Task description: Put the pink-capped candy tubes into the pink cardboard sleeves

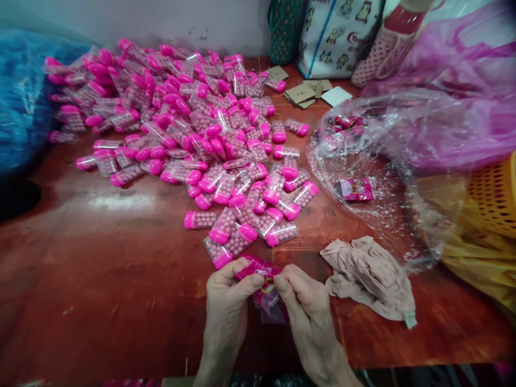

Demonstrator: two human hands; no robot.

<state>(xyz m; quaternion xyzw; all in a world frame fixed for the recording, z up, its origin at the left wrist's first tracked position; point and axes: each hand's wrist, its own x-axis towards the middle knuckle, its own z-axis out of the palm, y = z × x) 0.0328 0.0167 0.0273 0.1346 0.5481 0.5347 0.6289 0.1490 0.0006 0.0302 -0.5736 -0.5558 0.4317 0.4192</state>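
Pink, crinkly sachet (262,279) pinched at its top edge between left hand (228,303) and right hand (306,309), just in front of capsule-case heap (193,140), probably light, limp and slippery, best held by edges; reddish wooden table (100,269), beige cloth (368,274) right of heap, white wall behind.

Clear tubes (226,185) with bright pink caps hold pale pink balls on a glossy red-brown surface (100,269). The sachet (262,277) is magenta, the cloth (368,274) dusty beige-pink, the basket (494,196) orange mesh.
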